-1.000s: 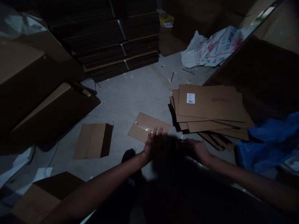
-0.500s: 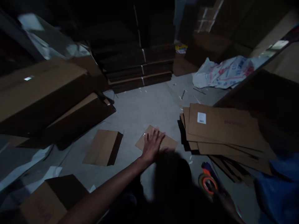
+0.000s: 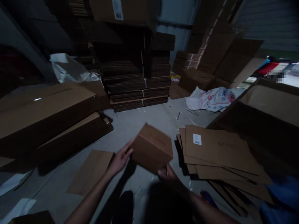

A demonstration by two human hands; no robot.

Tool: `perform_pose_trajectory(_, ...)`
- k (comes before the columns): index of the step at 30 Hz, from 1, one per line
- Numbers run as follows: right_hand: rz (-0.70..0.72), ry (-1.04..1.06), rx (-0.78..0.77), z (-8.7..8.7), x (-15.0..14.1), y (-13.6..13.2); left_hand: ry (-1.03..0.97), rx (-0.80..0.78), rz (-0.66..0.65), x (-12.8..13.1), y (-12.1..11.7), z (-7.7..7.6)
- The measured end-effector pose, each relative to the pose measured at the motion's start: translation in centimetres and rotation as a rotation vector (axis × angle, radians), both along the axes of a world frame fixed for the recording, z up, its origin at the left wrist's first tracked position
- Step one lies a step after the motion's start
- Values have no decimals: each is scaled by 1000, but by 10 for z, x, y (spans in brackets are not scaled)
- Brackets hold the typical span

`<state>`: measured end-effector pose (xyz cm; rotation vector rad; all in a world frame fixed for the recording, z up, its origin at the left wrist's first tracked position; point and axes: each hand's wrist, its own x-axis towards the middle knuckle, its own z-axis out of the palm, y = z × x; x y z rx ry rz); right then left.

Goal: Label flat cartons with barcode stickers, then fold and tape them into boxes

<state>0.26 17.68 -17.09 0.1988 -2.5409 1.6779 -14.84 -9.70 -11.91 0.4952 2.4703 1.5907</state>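
A small brown cardboard box (image 3: 153, 147) is up off the floor between my two hands. My left hand (image 3: 120, 158) presses flat against its left side with the fingers stretched out. My right hand (image 3: 167, 174) grips its lower right corner from below. The box is blurred by motion. To its right lies a fanned pile of flat cardboard sheets (image 3: 219, 152) with a white label on the top one.
A flat folded carton (image 3: 92, 169) lies on the concrete floor at the left. Long boxes (image 3: 46, 115) stand at the left, strapped bundles of flat cardboard (image 3: 137, 84) at the back, a white printed sack (image 3: 210, 99) behind the pile, blue plastic (image 3: 280, 202) at the lower right.
The small box was lying flat on the floor under my left hand; now both hands have it raised. My right hand left the orange tape roll. The view tilted upward.
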Motion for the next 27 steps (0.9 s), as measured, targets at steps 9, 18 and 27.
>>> perform_pose_trajectory(9, -429, -73, 849, 3, -20, 144, 22, 3, 239, -26, -22, -19)
perform_pose_trajectory(18, -122, 25, 1181, 12, 18, 218, -293, -12, 115, 57, -13, -39)
perform_pose_trajectory(27, -257, 251, 1063, 77, -19, 205, -338, 45, 19, 66, 13, -10)
